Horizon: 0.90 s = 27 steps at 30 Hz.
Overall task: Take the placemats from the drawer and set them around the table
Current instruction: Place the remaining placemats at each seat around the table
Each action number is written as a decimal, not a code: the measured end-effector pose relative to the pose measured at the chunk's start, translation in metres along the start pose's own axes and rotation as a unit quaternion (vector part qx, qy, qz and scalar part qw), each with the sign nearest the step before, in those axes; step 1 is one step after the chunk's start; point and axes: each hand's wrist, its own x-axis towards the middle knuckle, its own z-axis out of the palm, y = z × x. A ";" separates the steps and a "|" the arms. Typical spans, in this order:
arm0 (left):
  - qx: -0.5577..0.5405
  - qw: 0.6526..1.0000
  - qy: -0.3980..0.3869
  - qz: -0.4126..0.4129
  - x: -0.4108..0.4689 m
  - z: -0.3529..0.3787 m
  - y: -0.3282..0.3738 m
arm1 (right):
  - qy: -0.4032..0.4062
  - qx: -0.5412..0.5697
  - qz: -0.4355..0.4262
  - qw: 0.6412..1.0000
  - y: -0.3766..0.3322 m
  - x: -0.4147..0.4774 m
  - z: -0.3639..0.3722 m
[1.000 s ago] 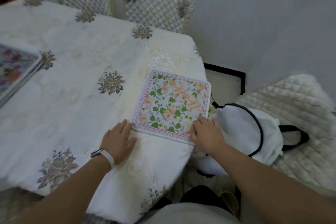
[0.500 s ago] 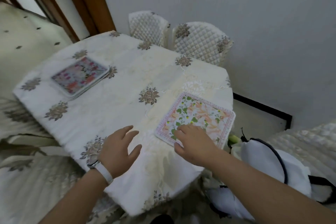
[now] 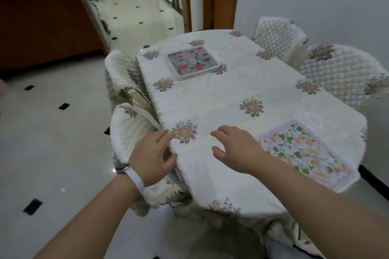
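Table [image 3: 210, 101]: oval, under a cream tablecloth with brown flower motifs; every place below is told from it
Laid placemat [image 3: 305, 151]: green-leaf print, lying flat at the table's near right end; its nearest corner is at or just past the rim, I cannot tell which
Stack of placemats [image 3: 193, 63]: several pink-flowered mats piled square on the table's far left part, well apart from the laid one
Left hand [image 3: 153, 153]: empty, fingers loose and spread, at the table's near left edge where the cloth folds over; whether it touches the cloth I cannot tell
Right hand [image 3: 235, 149]: empty too, fingers relaxed and splayed low over the table's near edge, beside the laid placemat but off it
Step in hand: one mat looks set, so I judge the next move is along the table's left side to the stack for the top mat
Doing it well: pinch only the top mat at a corner so the pile keeps square; carry it flat; lay it before a chair, its edge parallel to the table's rim and wholly on the top; press lightly so the cloth beneath does not ruck
Quilted chairs [image 3: 341, 73]: two at the table's far right side, two tucked in at its left; each likely marks a place
Containers: none in view; the drawer is out of sight, and the stacked mats sit bare on the table, not in anything
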 end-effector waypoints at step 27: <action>0.048 0.959 0.128 -0.249 -0.242 -0.151 -0.419 | -0.007 -0.038 -0.209 0.977 -0.471 0.243 0.066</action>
